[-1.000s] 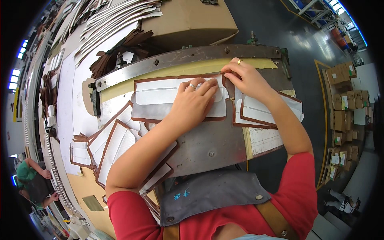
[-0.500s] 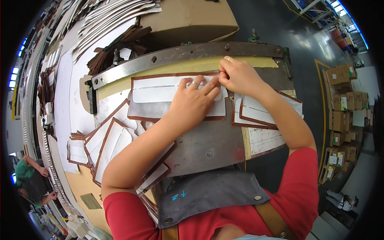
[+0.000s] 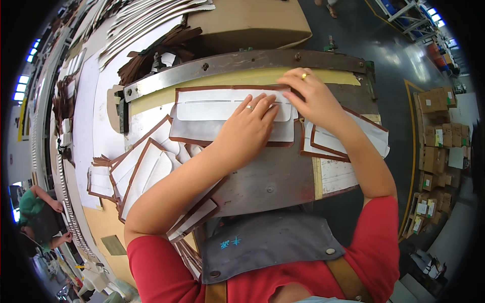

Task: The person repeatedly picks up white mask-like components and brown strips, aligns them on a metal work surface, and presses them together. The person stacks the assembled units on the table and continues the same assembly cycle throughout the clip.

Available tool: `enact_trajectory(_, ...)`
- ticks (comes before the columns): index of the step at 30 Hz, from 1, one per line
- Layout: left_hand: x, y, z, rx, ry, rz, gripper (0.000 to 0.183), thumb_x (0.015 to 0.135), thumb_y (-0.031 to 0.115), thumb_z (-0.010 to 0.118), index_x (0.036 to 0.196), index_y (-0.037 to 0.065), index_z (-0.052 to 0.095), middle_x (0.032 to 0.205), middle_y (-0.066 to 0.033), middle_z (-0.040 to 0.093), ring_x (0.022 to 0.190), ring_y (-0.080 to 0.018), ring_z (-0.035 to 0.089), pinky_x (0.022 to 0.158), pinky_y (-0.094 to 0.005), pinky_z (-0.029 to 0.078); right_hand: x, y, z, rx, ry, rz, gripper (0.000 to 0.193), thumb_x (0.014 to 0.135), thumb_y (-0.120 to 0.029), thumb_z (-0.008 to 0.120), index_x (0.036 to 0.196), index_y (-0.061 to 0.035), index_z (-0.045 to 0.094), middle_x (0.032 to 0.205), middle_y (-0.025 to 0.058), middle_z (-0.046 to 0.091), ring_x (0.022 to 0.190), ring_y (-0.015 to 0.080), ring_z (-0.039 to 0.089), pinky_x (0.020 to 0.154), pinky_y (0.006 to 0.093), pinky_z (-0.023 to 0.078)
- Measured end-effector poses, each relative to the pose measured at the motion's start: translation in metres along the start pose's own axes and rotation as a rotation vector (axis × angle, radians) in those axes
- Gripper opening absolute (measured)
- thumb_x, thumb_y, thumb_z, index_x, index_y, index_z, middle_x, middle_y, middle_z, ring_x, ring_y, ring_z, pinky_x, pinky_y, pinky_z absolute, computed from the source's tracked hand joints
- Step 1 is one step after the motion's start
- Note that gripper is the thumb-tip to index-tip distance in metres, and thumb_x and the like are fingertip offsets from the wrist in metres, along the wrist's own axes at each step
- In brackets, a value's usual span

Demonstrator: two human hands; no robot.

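Note:
A flat white panel (image 3: pixel 202 112) with a grey lower band and brown trim along its long edges lies on the metal work plate (image 3: pixel 270 174). My left hand (image 3: pixel 247 123) rests on the panel's right half, fingers stretched out and slightly spread. Close to the panel's upper right corner is my right hand (image 3: pixel 318 103); its thumb and fingers are apart, with the thumb near the brown trim. Nothing shows between those fingers. Two similar trimmed panels (image 3: pixel 353 132) overlap under my right forearm. Several more panels (image 3: pixel 144 174) lie fanned out left of my left forearm.
A metal bar (image 3: pixel 227 68) crosses the plate's far side, above a yellow strip (image 3: pixel 222 86). Behind it stand a large cardboard box (image 3: pixel 252 22) and a bundle of brown strips (image 3: pixel 161 50). Stacked white pieces (image 3: pixel 146 25) lie far left. Another person (image 3: pixel 40 217) works at the left.
My right hand's finger pinch at the panel's upper right corner has opened. The left hand stays flat on the panel. The whole view has shifted slightly.

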State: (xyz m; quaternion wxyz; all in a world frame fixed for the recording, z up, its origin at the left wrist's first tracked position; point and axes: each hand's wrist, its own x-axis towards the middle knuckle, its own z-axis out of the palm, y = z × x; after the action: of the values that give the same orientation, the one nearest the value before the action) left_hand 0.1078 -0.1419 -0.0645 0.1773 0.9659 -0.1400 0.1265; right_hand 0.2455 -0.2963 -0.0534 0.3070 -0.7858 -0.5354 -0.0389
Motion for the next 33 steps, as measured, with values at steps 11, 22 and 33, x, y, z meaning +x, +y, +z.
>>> enact_trajectory(11,-0.024,-0.028,-0.008,0.208,0.028,-0.068,0.040,0.080,0.003,0.054,0.119,-0.001,0.050,0.120,-0.0130,0.049,0.113,-0.0289,0.047,0.094,-0.0385,0.042,0.034,-0.007,0.025,0.076,-0.141,-0.129,0.019,0.081,-0.008,0.062,0.100,-0.0046,0.062,0.095,0.0071,0.058,0.093,0.0262,0.054,0.082,0.0362,0.046)
enact_trajectory(22,-0.028,-0.023,-0.009,0.234,0.026,-0.148,0.050,0.072,0.001,0.054,0.121,-0.002,0.050,0.124,-0.0190,0.047,0.114,-0.0346,0.047,0.084,-0.0365,0.049,0.042,-0.016,0.044,-0.249,-0.123,-0.332,0.025,0.074,-0.008,0.061,0.098,-0.0057,0.064,0.090,0.0052,0.059,0.090,0.0218,0.056,0.079,0.0325,0.046)
enact_trajectory(33,-0.028,-0.029,-0.007,0.059,0.089,-0.195,0.043,0.076,0.005,0.060,0.118,0.005,0.052,0.129,-0.0185,0.044,0.108,-0.0365,0.047,0.086,-0.0419,0.045,0.036,-0.015,0.023,-0.102,-0.159,-0.052,0.026,0.082,-0.013,0.060,0.107,-0.0076,0.062,0.096,0.0056,0.060,0.090,0.0239,0.054,0.079,0.0347,0.042)
